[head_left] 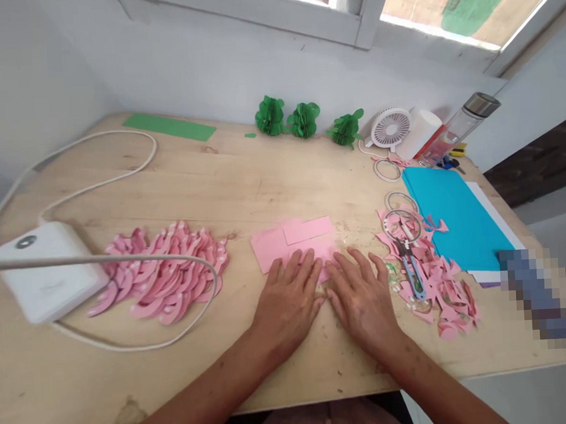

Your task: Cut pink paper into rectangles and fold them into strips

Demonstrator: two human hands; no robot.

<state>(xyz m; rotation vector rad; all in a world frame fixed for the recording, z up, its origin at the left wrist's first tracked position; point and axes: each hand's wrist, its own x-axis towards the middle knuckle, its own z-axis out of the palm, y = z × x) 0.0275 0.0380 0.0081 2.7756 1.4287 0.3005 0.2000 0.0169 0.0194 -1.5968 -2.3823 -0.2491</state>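
Observation:
Pink paper (268,244) lies flat at the middle of the table, with a narrower pink strip (308,229) on top of it. My left hand (287,300) rests with its fingers stretched out over the paper's near edge. Beside it, my right hand (363,293) lies flat too, its fingertips at the paper's right near corner. Part of the paper is hidden beneath the fingers. To the left sits a heap of curved pink paper cut-outs (172,275). Pink paper scraps (451,298) are piled to the right, with blue-handled thread snips (413,275) lying on them.
A white power bank (53,274) with a looping cable (138,257) occupies the left. Green paper ornaments (304,119) line the wall beside a small fan (391,128). Blue sheets (459,222), rings of tape (402,225) and a bottle (461,130) stand or lie at right.

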